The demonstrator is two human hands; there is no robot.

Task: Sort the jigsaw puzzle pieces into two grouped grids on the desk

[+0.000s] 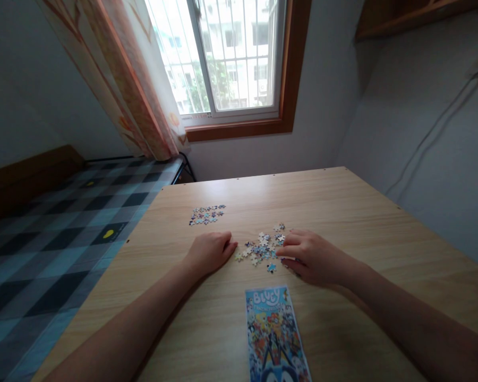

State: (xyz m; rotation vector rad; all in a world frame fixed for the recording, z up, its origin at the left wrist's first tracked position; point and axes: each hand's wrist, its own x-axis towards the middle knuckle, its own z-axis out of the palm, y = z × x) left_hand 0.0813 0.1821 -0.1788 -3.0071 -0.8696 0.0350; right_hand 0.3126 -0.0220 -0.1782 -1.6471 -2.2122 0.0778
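Note:
A loose pile of jigsaw puzzle pieces (263,246) lies on the wooden table (382,233), some face up with blue prints and others showing pale backs. My right hand (308,254) is over the pile's right edge, its fingers apart and touching or just above the pieces. Left of the pile, my left hand (211,252) rests on the tabletop with its fingers curled in, and no piece shows in it. Farther back on the left, several pieces are laid out in short rows (207,215). A colourful "Bluey" picture sheet (276,334) lies nearest me.
To the left of the table is a bed with a checked cover (63,249). A window (239,58) with a patterned curtain (131,79) is beyond the far edge. A cable (430,132) hangs along the right wall below a wooden shelf (414,21).

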